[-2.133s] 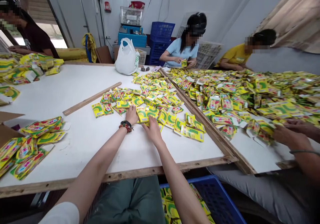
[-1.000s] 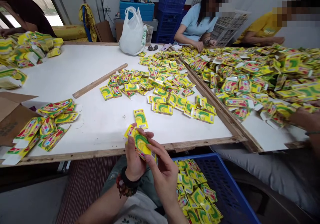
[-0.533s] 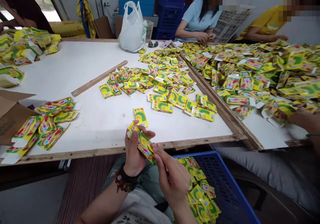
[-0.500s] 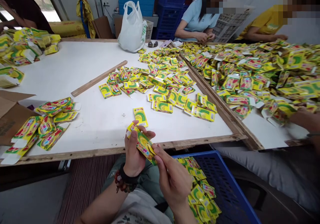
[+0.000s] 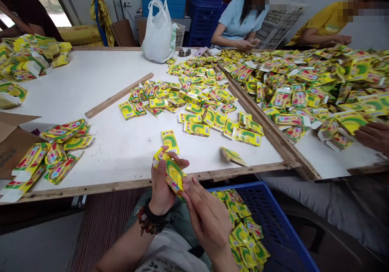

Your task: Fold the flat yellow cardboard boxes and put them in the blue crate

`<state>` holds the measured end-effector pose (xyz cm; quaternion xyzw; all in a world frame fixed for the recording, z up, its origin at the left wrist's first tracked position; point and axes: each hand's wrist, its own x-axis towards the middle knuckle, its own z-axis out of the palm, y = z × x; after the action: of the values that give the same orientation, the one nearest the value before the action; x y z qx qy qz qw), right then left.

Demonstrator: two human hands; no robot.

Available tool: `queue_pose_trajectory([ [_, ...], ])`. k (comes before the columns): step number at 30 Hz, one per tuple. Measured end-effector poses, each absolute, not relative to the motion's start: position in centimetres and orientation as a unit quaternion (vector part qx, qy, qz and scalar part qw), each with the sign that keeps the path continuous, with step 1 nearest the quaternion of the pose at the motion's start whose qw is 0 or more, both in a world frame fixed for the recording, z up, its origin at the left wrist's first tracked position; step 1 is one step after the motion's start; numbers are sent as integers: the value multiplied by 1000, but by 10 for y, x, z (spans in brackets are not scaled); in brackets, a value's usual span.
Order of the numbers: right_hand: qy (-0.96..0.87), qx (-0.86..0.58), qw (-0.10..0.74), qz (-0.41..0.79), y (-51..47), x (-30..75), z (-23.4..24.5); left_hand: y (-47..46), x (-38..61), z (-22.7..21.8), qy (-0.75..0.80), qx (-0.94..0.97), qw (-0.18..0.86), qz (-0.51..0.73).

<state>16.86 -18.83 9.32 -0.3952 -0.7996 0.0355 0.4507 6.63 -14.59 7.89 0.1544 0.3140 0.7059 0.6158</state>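
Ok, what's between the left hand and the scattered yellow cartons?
In the head view, one flat yellow carton lies on the white table ahead of the left hand.

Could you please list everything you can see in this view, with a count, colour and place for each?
printed cartons: many, yellow and green, on the table and the right-hand board
table: one, white with wooden edging, in front
wooden strip: one, tan, on the table
plastic bag: one, white, at the table's far edge
sunglasses: one pair, dark, beside the bag
crate: one, blue, below the near edge, holding cartons
cardboard box: one, brown, at the left edge, holding cartons
co-worker's hand: one, at far right
held carton: one, yellow and green, between my hands
left hand: one, gripping it
right hand: one, fingers against it
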Motion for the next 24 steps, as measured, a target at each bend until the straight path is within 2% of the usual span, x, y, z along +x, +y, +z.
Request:
queue_pose_trajectory([
  [24,-809,-364,459,57,-187,172,93,-149,65,78,276,143,641,702],
])
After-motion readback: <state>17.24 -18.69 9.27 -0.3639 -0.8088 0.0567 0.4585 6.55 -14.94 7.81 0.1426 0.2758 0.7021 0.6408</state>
